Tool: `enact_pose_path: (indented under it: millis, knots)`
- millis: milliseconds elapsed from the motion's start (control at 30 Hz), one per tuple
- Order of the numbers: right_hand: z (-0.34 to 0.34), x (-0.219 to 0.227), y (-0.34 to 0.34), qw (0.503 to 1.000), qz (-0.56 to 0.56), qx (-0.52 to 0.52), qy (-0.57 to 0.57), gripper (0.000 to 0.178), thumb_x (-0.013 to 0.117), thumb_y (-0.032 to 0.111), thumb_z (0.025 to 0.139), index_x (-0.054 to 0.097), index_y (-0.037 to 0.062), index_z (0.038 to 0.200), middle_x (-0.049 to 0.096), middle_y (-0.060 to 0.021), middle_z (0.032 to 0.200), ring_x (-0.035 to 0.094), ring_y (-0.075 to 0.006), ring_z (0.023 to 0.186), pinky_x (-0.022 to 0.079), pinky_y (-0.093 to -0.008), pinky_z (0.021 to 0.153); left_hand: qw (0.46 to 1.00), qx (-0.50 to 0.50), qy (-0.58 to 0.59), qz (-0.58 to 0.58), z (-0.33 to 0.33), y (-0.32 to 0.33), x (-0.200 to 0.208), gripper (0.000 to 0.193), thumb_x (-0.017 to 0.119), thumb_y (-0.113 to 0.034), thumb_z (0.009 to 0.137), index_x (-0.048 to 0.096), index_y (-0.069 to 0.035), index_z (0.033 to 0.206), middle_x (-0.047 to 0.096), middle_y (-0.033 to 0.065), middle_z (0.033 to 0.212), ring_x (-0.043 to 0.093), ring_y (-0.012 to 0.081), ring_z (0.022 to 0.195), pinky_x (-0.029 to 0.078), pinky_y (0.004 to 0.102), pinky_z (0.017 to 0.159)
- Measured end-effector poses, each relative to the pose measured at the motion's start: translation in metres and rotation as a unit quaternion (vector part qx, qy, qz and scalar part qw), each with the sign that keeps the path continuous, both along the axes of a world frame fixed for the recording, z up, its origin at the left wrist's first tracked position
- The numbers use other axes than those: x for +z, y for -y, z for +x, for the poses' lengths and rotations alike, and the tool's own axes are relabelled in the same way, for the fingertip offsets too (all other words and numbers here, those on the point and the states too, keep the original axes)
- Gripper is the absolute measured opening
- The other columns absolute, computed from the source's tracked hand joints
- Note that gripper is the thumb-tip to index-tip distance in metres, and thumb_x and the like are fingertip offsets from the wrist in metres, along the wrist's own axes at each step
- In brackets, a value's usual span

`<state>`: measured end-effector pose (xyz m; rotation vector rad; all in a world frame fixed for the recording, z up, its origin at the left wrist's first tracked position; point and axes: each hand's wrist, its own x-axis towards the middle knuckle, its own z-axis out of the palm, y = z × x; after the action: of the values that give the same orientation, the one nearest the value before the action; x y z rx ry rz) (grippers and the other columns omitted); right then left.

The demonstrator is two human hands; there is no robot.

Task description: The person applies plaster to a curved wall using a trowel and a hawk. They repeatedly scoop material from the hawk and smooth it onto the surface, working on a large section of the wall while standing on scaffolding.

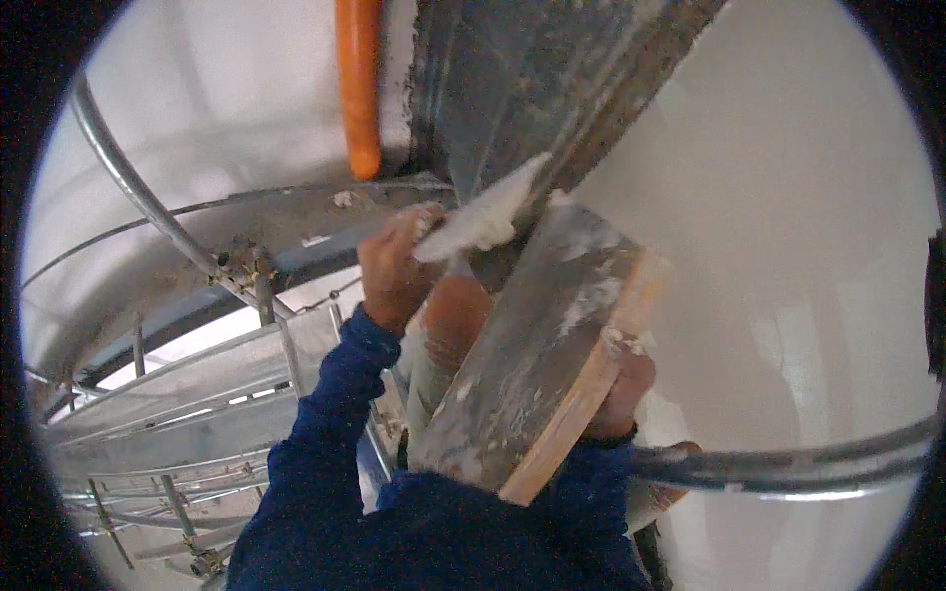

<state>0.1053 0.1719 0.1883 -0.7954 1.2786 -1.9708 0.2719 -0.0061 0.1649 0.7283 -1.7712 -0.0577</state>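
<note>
My left hand (pixel 397 258), closed, grips a trowel whose blade (pixel 481 215) is coated with white plaster; its handle is hidden in the fist. The blade tilts up to the right, just above the far end of a mortar board (pixel 552 335). This board is grey and smeared with white, with a pale wooden strip (pixel 567 414) along its right edge. Below that strip my right hand (pixel 623 394) is wrapped around the board's underside, its fingers partly hidden. White plaster clings to the strip beside this hand.
A dark, stained beam or panel (pixel 522 89) runs across the top, with an orange pipe (pixel 359 94) left of it. Scaffold tubes (pixel 148 197) and metal planks (pixel 197 384) fill the left. At right are a smooth pale wall (pixel 788 246) and a curved rail (pixel 798 468).
</note>
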Motion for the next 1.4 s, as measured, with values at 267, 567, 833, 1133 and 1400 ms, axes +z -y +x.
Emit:
enact_pose_path:
  millis: [267,567,833,1133,1400]
  knots:
    - [0.065,0.032,0.086,0.983,0.111,0.070,0.128,0.010,0.052,0.010,0.071,0.052,0.0013,0.077,0.051,-0.0054,0.070,0.053,-0.0154,0.061,0.046,-0.0282,0.054,0.995,0.017,-0.020,0.101,0.022,0.035,-0.008,0.026,0.060,-0.011,0.067,0.054,-0.006,0.092,0.059,0.0094,0.083,0.059,0.0259,0.070,0.047,0.0313,0.059]
    - [0.079,0.003,0.141,0.975,0.117,0.146,0.119,0.015,0.058,0.019,0.070,0.054,0.0055,0.075,0.050,-0.0027,0.067,0.050,-0.0144,0.060,0.044,-0.0281,0.054,0.979,0.067,0.091,0.170,0.078,0.055,-0.057,0.027,0.056,-0.016,0.071,0.051,-0.008,0.096,0.058,0.0085,0.082,0.058,0.0247,0.067,0.046,0.0325,0.055]
    - [0.004,-0.014,0.170,0.974,-0.110,0.073,0.182,0.015,0.049,0.017,0.071,0.054,0.0060,0.080,0.052,-0.0035,0.073,0.052,-0.0163,0.070,0.045,-0.0305,0.061,0.926,0.208,0.214,0.232,0.164,0.053,-0.195,0.029,0.048,-0.006,0.071,0.055,-0.010,0.099,0.059,0.0100,0.088,0.057,0.0269,0.075,0.046,0.0375,0.065]
    - [-0.105,0.004,0.159,0.718,-0.009,-0.315,-0.620,0.026,0.052,0.011,0.076,0.053,-0.0038,0.098,0.055,-0.0125,0.093,0.054,-0.0216,0.084,0.046,-0.0338,0.069,0.682,0.532,0.261,0.429,0.218,-0.010,-0.240,0.023,0.058,-0.020,0.070,0.054,-0.004,0.085,0.057,0.0110,0.078,0.055,0.0294,0.074,0.035,0.0381,0.066]
    - [-0.091,-0.028,0.219,0.503,0.162,-0.302,-0.793,0.048,0.048,0.004,0.072,0.040,0.0024,0.119,0.038,-0.0214,0.123,0.040,-0.0368,0.110,0.031,-0.0478,0.090,0.685,0.548,0.252,0.408,0.227,-0.014,-0.264,0.030,0.058,-0.022,0.069,0.051,-0.007,0.094,0.051,0.0089,0.086,0.050,0.0281,0.082,0.030,0.0388,0.075]
